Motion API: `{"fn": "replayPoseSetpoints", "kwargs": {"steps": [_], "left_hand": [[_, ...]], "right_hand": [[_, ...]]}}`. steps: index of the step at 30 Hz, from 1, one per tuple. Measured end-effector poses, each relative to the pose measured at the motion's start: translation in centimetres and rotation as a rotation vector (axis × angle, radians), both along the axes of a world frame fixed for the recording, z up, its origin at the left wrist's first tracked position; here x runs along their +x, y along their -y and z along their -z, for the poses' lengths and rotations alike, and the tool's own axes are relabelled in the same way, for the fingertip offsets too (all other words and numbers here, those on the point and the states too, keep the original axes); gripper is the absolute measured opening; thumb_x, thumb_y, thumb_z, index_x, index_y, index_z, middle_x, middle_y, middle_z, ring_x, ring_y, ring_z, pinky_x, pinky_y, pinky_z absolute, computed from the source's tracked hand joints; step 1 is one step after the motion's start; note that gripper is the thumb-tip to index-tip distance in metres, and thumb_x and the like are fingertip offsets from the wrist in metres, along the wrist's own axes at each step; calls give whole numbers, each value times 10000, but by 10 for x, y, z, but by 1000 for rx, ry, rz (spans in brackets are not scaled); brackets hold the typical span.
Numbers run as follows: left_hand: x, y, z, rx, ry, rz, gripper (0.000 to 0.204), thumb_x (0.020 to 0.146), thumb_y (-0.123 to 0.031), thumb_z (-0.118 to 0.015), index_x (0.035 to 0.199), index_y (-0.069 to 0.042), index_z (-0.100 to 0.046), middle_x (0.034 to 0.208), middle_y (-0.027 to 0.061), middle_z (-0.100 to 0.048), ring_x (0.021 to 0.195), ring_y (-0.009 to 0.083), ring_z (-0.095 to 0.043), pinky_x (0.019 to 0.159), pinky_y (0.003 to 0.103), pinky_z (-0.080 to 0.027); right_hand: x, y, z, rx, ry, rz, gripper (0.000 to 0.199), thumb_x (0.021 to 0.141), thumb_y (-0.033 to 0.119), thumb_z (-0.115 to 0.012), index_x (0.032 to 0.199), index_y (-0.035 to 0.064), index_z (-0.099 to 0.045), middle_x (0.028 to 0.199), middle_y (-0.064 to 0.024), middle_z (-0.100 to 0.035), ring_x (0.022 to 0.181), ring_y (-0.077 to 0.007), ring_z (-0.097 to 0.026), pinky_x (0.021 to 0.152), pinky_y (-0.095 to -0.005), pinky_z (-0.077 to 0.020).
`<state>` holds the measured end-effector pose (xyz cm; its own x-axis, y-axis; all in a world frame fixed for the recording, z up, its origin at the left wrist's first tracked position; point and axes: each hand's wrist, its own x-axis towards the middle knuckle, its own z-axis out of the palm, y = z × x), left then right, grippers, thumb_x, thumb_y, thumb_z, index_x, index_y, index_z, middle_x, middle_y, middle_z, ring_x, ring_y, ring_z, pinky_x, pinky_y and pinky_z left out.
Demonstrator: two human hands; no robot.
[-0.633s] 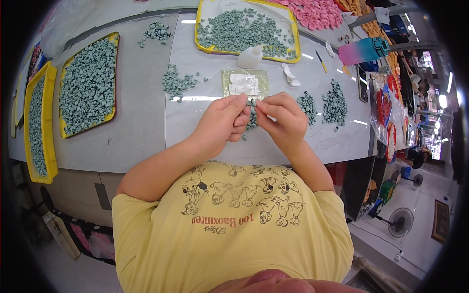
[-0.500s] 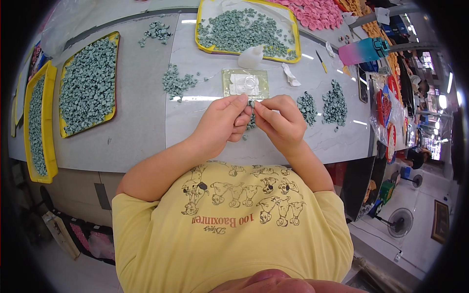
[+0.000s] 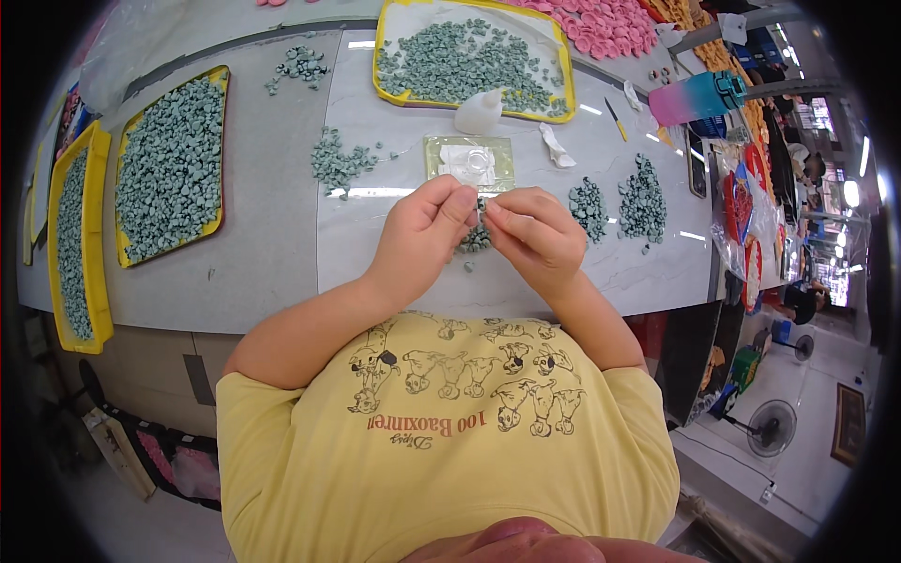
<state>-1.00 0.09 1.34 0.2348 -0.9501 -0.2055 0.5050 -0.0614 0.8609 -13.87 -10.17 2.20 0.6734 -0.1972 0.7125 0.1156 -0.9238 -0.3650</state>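
My left hand [image 3: 424, 230] and my right hand [image 3: 540, 233] are close together above the near side of the table, fingertips almost meeting. Thumb and fingers are pinched on both. Whatever sits in these pinches is too small and hidden to make out. Below and between them lies a small heap of grey-green stone-like pieces [image 3: 476, 240], partly covered by my hands. Just beyond my fingertips rests a shallow greenish tray [image 3: 509, 176] with white paper and a clear round dish [image 3: 480, 163]. A white squeeze bottle [image 3: 480, 113] stands behind it.
Loose green piles lie left [image 3: 340, 161] and right [image 3: 643, 202]. Yellow trays of such pieces stand at the back [image 3: 377, 70] and left [image 3: 223, 150], beside a yellow bin [image 3: 94, 244]. A yellow knife [image 3: 617, 120], crumpled tissue [image 3: 557, 147] and pink-teal bottle [image 3: 694, 98] are at right.
My fingertips have drawn slightly apart, and my left fingers have curled in more. A green piece seen between the fingertips earlier is no longer clearly visible. More of the small heap shows.
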Motion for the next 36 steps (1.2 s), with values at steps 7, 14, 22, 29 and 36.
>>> {"fn": "replayPoseSetpoints", "kwargs": {"steps": [7, 14, 22, 29, 36], "left_hand": [[-1, 2, 5, -24, 228, -43, 281, 924, -258, -480, 763, -30, -515, 625, -37, -470, 572, 27, -391, 504, 195, -334], [5, 5, 18, 193, 485, 215, 373, 903, -330, -481, 750, 7, -526, 617, 43, -514, 566, 122, -452, 537, 283, -387], [7, 3, 25, 170, 388, 170, 291, 899, -271, -481, 831, 10, -519, 660, 51, -528, 607, 120, -466, 548, 299, -399], [12, 5, 8, 243, -203, 110, 137, 911, -106, -401, 972, -14, -483, 736, 10, -483, 568, 55, -368, 499, 193, -342], [13, 5, 7, 219, -174, 149, 162, 905, -121, -440, 953, -5, -543, 759, 0, -472, 558, 40, -356, 465, 184, -307]], "right_hand": [[-9, 2, -4, 229, -122, 22, 245, 662, -92, -667, 890, -6, -647, 818, -105, -629, 688, -187, -602, 584, -252, -478], [-37, 56, -27, 448, -672, 506, 181, 769, 0, -585, 940, 15, -640, 857, -99, -644, 721, -195, -609, 672, -263, -471], [-56, 64, -10, 157, -1034, 594, 148, 738, 4, -589, 880, 3, -628, 856, -142, -615, 752, -296, -589, 681, -334, -467], [-48, 59, 5, 99, -1067, 711, 113, 709, -17, -576, 821, -3, -583, 830, -147, -574, 797, -329, -552, 707, -384, -445], [-30, 36, -15, 375, -793, 487, 199, 709, -33, -581, 900, 12, -611, 823, -95, -580, 715, -222, -561, 659, -299, -462]]}}
